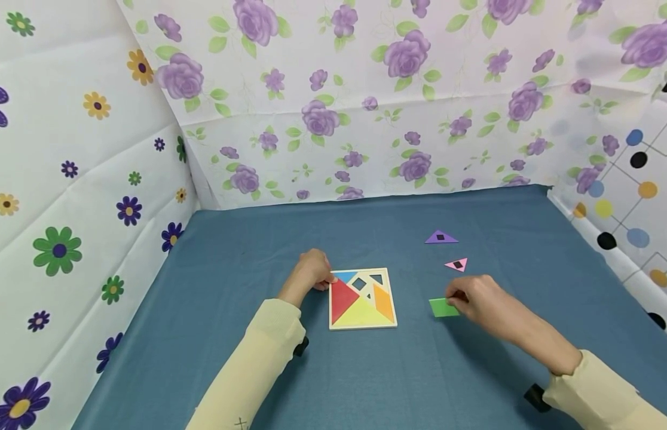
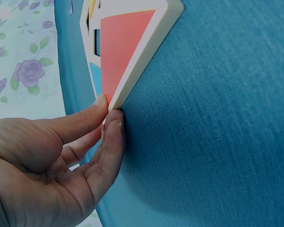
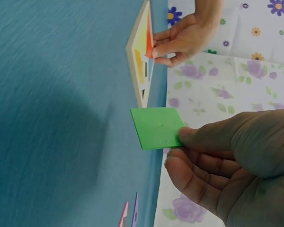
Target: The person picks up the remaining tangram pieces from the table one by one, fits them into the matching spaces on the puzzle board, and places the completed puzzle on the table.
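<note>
My left hand (image 1: 314, 270) pinches the upper left corner of a square tangram board (image 1: 363, 328), thumb on top and fingers below in the left wrist view. Set in the board are a red triangle (image 1: 342, 298), a yellow triangle (image 1: 363, 315), an orange parallelogram (image 1: 384, 303) and a blue piece (image 1: 344, 276). Several cut-outs near its top right show bare. Out to the right of the board, my right hand (image 1: 479, 297) holds a flat green piece (image 3: 157, 128) by one corner between thumb and fingers. The green piece is raised above the cloth in the right wrist view.
A purple triangle (image 1: 441, 237) and a smaller pink triangle (image 1: 461, 264), each with a dark square mark, lie beyond my right hand. Blue cloth (image 1: 258, 251) covers the table. Floral sheets (image 1: 323, 155) hang at the back and left, a dotted one (image 1: 624, 197) at the right.
</note>
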{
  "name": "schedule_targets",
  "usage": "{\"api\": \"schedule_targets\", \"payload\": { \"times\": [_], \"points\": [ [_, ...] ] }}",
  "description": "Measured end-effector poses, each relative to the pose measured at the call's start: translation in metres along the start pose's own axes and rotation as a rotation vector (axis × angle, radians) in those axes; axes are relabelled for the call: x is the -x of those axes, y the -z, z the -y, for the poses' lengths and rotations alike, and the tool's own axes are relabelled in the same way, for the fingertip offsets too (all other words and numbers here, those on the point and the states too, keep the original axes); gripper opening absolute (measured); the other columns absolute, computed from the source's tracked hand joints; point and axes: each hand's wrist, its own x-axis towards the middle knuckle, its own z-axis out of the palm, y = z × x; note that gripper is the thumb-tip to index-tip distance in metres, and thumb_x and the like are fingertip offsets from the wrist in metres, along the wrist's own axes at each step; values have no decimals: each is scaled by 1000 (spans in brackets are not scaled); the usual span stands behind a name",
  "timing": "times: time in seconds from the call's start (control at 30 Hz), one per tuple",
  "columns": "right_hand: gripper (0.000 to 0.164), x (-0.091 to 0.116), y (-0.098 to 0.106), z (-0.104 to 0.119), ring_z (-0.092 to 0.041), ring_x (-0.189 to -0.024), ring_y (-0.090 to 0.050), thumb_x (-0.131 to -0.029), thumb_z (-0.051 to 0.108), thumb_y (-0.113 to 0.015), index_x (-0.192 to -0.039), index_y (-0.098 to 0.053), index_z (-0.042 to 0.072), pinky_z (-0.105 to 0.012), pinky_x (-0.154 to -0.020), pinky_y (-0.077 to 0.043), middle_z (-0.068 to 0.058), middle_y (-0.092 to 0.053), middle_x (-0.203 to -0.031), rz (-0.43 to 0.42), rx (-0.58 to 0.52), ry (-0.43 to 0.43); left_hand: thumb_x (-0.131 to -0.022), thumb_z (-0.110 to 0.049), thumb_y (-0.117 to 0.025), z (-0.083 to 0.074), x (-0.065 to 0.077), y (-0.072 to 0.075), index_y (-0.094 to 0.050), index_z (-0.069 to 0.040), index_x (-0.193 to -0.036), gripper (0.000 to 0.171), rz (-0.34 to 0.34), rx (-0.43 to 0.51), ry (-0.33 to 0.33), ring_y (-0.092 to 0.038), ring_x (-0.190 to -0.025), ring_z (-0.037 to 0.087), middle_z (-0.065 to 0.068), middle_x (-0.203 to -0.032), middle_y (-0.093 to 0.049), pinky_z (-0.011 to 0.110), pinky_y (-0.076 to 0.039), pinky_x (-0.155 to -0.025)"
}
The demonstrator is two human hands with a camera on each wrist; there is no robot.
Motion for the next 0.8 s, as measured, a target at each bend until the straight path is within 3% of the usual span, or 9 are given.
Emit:
{"api": "schedule_targets", "payload": {
  "times": [0.4,0.8],
  "points": [
    [15,-12,5,9,-6,-66,-53,-87,-6,-78,-88,-74,8,-24,-57,-49,5,-65,-80,-75,-10,-40,-88,-6,-84,2,-2,-1,-66,-1,-92,19,-13,19,-3,-64,-53,15,12,-75,-65,29,-60,-58],
    [8,-25,3,15,-6,-69,-60,-92,-2,-75,-91,-75,6,-26,-58,-54,2,-70,-84,-96,-55,-93,-88,-6,-84,3,-1,-1,-65,-1,-91,19,-11,33,-9,-65,-56,17,13,-75,-65,30,-61,-61]
  ]
}}
